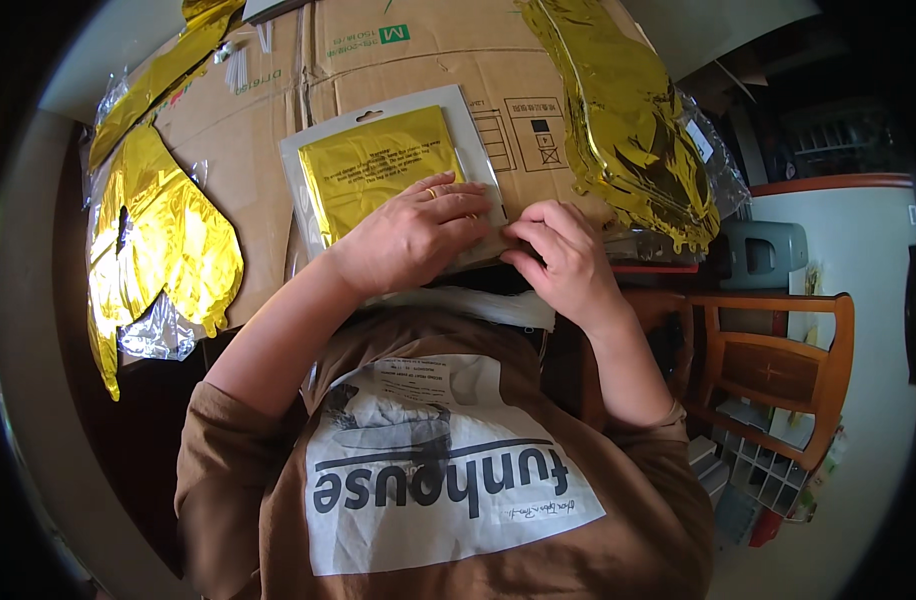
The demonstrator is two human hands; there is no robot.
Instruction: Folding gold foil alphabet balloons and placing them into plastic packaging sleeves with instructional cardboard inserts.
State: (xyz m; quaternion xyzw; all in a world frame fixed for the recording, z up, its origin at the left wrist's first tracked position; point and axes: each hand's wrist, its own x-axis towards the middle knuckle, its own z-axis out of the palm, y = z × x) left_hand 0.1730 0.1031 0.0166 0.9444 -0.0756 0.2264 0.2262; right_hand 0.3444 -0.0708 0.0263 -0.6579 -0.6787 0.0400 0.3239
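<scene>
A brown shirt (458,440) fronts a gold-foil package (373,165) lying on cardboard (438,68), the left hand (413,230) across it, fingers close together, the right hand (563,255) at its near right corner, thumb and forefinger almost meeting, pinch unclear.

glossy plastic packet (378,150); matt cardboard (263,140); wooden chair (770,372)

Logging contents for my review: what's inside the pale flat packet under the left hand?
Folded gold foil shows inside the packet, with dark print over it. The left hand covers the lower part, so what lies there, or behind the foil, cannot be seen.
</scene>
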